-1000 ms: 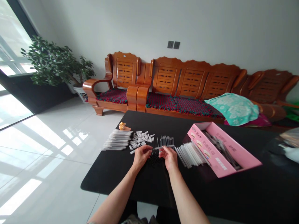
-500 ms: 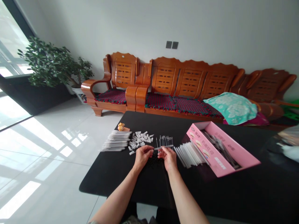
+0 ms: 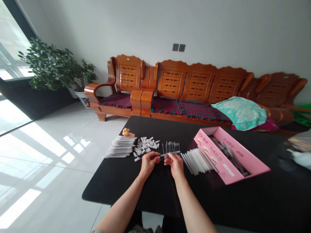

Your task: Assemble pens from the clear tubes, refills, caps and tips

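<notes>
Table [image 3: 109, 191], black, carrying all items listed. Clear tube [image 3: 170, 154]: one, held crosswise above the table's middle, pinched by the right hand [image 3: 175, 165], whose fingers [image 3: 168, 155] are closed on it. Left hand [image 3: 148, 162]: beside the tube's left end, fingers [image 3: 152, 155] curled inward; whether they grip anything cannot be told. Dark bits [image 3: 159, 169]: small heap directly below the hands. White caps [image 3: 145, 145]: loose pile, far and left of the hands. Capped tubes [image 3: 120, 151]: neat row left of the caps, apparently the finished lot. Upright tubes [image 3: 172, 147]: small cluster, just far of the held tube. Loose tubes [image 3: 196, 160]: fanned group right of the hands, beside the pink box [image 3: 230, 165], which holds dark items [image 3: 228, 152]. Progress, as judged: one lot lined up, while the caps, loose tubes and boxed items appear still unworked. Room: bare table lies near the hands toward the near edge; the left edge lies just beyond the row, and the far edge stands well apart.
</notes>
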`<state>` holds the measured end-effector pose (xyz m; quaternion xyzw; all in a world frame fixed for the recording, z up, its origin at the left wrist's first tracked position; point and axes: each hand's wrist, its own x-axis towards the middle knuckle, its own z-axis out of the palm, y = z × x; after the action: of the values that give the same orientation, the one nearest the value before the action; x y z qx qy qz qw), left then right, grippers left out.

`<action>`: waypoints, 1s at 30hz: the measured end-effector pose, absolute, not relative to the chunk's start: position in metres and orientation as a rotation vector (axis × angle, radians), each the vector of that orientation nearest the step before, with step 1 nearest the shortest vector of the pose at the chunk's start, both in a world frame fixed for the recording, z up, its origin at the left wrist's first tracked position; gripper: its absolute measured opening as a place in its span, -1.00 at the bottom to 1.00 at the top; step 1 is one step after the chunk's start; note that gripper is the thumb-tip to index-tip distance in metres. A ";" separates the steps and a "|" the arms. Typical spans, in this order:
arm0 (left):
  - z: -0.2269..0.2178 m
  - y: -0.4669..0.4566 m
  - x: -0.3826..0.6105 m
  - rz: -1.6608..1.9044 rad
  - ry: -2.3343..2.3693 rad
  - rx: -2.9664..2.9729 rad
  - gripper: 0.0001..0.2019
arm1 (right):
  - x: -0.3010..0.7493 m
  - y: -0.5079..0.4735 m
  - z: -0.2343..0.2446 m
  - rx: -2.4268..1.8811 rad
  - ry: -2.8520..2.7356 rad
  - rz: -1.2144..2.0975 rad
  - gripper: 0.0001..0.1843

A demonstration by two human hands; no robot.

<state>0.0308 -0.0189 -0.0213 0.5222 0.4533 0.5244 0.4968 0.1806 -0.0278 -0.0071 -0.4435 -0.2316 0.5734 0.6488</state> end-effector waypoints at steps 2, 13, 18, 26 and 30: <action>-0.019 -0.019 0.030 1.271 1.107 1.252 -0.63 | 0.180 -0.028 -0.007 -1.007 -0.514 1.291 -0.69; -0.013 -0.020 0.029 1.157 1.243 1.404 -0.59 | 0.181 -0.028 -0.009 -1.025 -0.539 1.289 -0.69; -0.011 -0.021 0.034 1.162 1.188 1.265 -0.66 | 0.181 -0.027 -0.009 -1.023 -0.535 1.293 -0.69; -0.014 -0.018 0.030 1.138 1.224 1.341 -0.58 | 0.180 -0.026 -0.009 -1.022 -0.509 1.279 -0.67; -0.014 -0.016 0.029 1.103 1.203 1.373 -0.61 | 0.180 -0.027 -0.008 -1.024 -0.526 1.278 -0.66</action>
<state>0.0295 -0.0161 -0.0140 0.5635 0.4939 0.4527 0.4833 0.1801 -0.0268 -0.0083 -0.4513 -0.2319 0.5630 0.6523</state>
